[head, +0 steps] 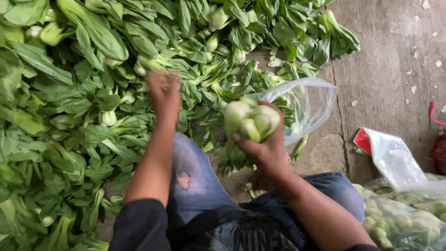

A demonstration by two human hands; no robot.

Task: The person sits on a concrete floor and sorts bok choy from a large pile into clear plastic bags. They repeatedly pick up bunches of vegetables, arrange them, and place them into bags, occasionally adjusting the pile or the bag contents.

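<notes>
I see my right hand (265, 148) holding a bunch of bok choy (251, 122), pale bulbous stems up, dark leaves hanging below; its fingers (246, 139) wrap tight around the stems. A clear plastic bag (311, 100) lies just behind it on the concrete floor (385, 69), which is bare to the right. My left hand (163, 90) is blurred over the loose bok choy heap (69, 116); I cannot tell how its fingers stand.

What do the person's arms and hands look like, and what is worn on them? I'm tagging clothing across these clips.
Both hands are bare: no gloves, rings or watch show. The left hand is motion-blurred. The right hand is sharp. Both forearms are uncovered; a dark sleeve ends near the left elbow.
</notes>
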